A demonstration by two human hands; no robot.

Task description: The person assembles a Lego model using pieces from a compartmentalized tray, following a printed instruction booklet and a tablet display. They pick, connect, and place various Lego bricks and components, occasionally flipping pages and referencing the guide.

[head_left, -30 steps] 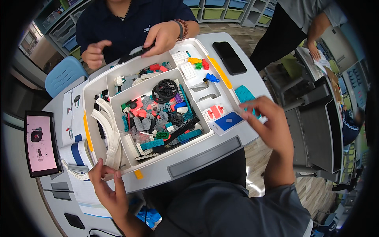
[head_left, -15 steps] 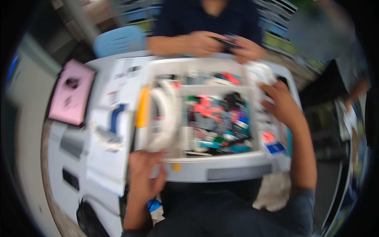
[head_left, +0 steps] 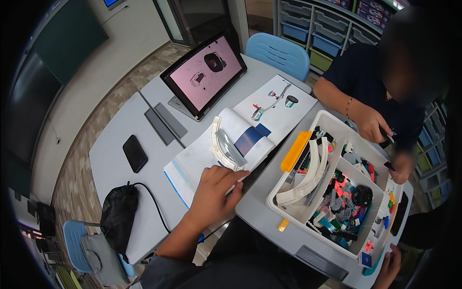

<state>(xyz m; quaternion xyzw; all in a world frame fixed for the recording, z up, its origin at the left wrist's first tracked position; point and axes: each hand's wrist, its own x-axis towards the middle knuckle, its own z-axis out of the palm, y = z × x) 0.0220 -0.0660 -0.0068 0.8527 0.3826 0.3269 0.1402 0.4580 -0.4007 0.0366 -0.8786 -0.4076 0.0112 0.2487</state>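
Observation:
My left hand (head_left: 214,195) is at the near edge of an open paper booklet (head_left: 192,156), thumb and fingers closed in a pinch. A thin white edge shows between them; whether it is a page or a loose piece I cannot tell. Just beyond the fingertips, a white curved toothed piece (head_left: 219,144) and a grey curved piece (head_left: 232,148) lie on the pages. My right hand (head_left: 392,265), partly cut off by dark surroundings at the lower right, is beside the near right corner of a white sorting tray (head_left: 308,224). Its visible fingers are apart and hold nothing I can see.
Small coloured building bricks (head_left: 339,197) and more white curved pieces (head_left: 313,168) fill the tray, beside a yellow panel (head_left: 295,151). A laptop (head_left: 207,72), phone (head_left: 134,153) and black pouch (head_left: 119,214) are on the left. Opposite, another person's hand (head_left: 373,123) holds a dark piece.
The view has swung left. My left hand has gone from the tray's near left corner to the booklet, and my right hand from the tray's far right side to its near right corner.

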